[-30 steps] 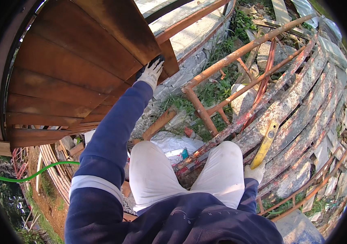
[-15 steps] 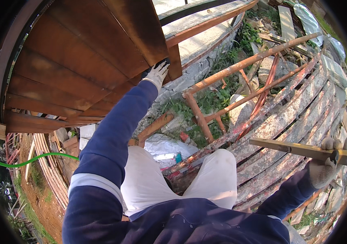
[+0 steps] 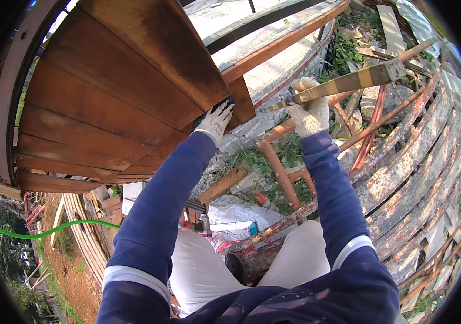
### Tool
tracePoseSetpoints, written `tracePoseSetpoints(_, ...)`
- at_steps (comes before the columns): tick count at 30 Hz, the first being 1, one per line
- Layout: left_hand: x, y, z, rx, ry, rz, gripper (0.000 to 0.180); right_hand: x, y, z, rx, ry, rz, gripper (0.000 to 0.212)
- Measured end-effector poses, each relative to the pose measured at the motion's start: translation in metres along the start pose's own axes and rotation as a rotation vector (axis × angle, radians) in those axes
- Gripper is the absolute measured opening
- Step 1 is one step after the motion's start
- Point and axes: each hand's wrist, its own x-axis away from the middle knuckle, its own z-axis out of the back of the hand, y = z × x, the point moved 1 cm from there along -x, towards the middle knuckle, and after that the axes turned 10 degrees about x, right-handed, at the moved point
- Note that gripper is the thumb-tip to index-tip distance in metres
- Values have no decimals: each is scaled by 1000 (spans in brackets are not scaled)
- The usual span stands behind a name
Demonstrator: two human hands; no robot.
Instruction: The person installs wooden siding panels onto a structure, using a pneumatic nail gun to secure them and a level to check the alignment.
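Note:
My left hand (image 3: 214, 123), in a pale work glove, grips a dark piece (image 3: 229, 101) at the lower corner of the brown wooden panel (image 3: 117, 86). How far its fingers wrap round is partly hidden. To its right, my right hand (image 3: 310, 110), also gloved, is closed round a worn yellow bar (image 3: 349, 83) that looks like a spirit level. The bar slants up to the right, its grey end away from me. Beneath that hand stands a rusty orange pipe frame (image 3: 280, 171).
Rusty, paint-stained tubes (image 3: 398, 200) lie side by side at the right. A red-brown beam (image 3: 290, 40) edges the pale slab at the top. A green hose (image 3: 52, 227) runs at the left. Rubble and planks (image 3: 390, 29) lie at the far right.
My right hand has swung from the far right toward the middle and up, carrying the yellow bar close to the panel. The left hand stays at the panel's corner.

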Motion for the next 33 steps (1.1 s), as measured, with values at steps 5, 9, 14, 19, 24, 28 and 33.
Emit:
tracePoseSetpoints(5, 3, -10, -13, 78, 42, -51, 73, -7, 36, -30, 62, 41, -104, 67)
tracePoseSetpoints(9, 9, -19, -24, 75, 69, -65, 71, -25, 13, -33, 227, 57, -23, 60)
tracePoseSetpoints(14, 6, -20, -24, -103, 75, -94, 67, -37, 32, -17, 457, -52, -138, 64)
tracePoseSetpoints(19, -5, -24, -30, -158, 75, -127, 68, -9, 137, -15, 377, -171, -153, 62)
tracePoseSetpoints(24, -7, -27, -43, -115, 67, -143, 67, 14, 184, -24, 456, -223, -231, 60)
tracePoseSetpoints(28, -5, -31, -52, -164, 54, -139, 63, 29, 188, -47, 478, -245, -231, 57)
tracePoseSetpoints(33, -3, -32, -53, -240, 63, -119, 63, 39, 199, -49, 479, -174, -156, 53)
